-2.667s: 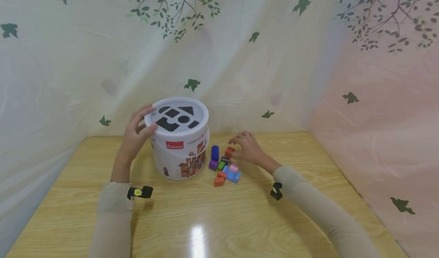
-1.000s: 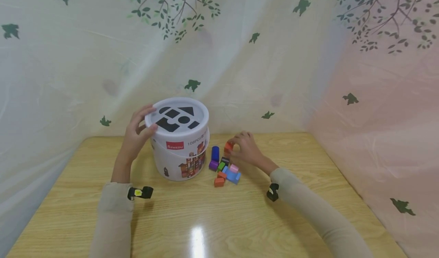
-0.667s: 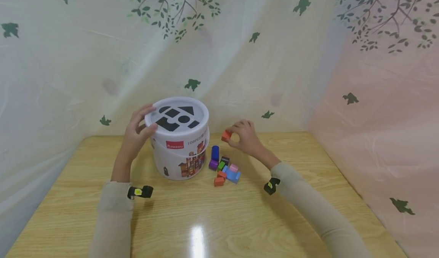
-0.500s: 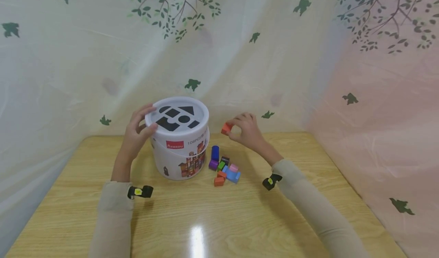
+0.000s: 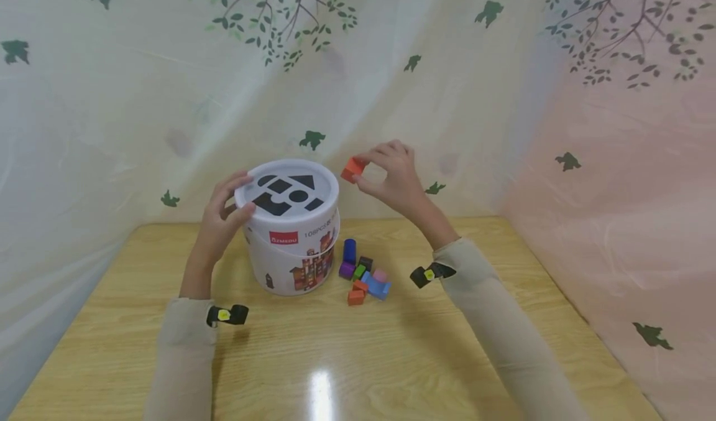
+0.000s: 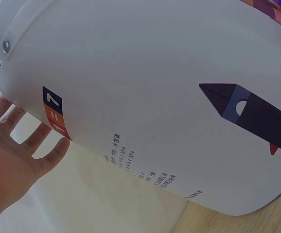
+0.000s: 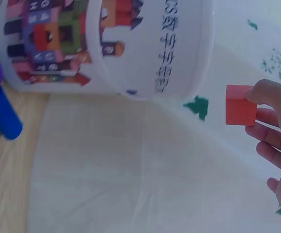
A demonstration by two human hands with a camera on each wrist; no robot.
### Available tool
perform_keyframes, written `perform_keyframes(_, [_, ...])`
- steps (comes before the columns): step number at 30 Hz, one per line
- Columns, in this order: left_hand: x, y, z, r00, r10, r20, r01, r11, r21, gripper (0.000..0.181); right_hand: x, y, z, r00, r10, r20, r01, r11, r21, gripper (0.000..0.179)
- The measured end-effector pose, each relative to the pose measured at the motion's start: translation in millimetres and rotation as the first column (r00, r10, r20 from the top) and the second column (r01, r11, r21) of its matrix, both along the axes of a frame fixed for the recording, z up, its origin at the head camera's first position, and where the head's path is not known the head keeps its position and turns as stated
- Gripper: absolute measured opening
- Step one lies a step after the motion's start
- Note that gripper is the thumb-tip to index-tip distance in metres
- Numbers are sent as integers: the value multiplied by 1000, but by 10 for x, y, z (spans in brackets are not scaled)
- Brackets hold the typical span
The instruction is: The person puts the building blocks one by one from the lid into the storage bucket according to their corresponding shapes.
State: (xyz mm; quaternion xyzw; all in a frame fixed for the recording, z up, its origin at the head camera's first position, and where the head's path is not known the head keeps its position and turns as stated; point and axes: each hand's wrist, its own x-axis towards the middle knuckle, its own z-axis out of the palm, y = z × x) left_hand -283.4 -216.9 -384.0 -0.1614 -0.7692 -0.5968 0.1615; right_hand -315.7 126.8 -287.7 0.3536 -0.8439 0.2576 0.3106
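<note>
A white bucket (image 5: pixel 260 256) with a lid (image 5: pixel 324 183) of shaped cut-outs stands on the left half of the table. My left hand (image 5: pixel 220 219) holds the bucket's left rim, thumb and fingers curved over the edge; the left wrist view shows its fingers (image 6: pixel 55 153) against the bucket's side. Raised in the air to the right of the lid, my right hand (image 5: pixel 394 175) pinches a red block (image 5: pixel 352 170) between thumb and fingers. In the right wrist view this block (image 7: pixel 241 109) looks like a cube, apart from the bucket.
Beside the bucket lie several loose blocks: a blue cylinder (image 5: pixel 349 250), a purple one (image 5: pixel 347 270), a green one (image 5: pixel 359 272), a light blue arch-like one (image 5: pixel 376 287), orange ones (image 5: pixel 355 298). The wooden table (image 5: pixel 313 340) meets a leaf-printed curtain (image 5: pixel 436 97) behind.
My right hand has picked the red block up from the pile and raised it, moving left towards the lid. The left hand and bucket stay put.
</note>
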Motion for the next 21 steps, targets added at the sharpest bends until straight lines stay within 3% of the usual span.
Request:
perform_keyframes(8, [24, -8, 9, 1000, -6, -6, 6, 1000, -3, 58, 82, -420, 146, 1000, 24, 6, -24, 999, 45, 35])
perform_keyframes(21, [18, -17, -3, 1000, -2, -3, 2, 1000, -14, 58, 84, -948, 144, 1000, 0, 25, -3, 988, 153, 38])
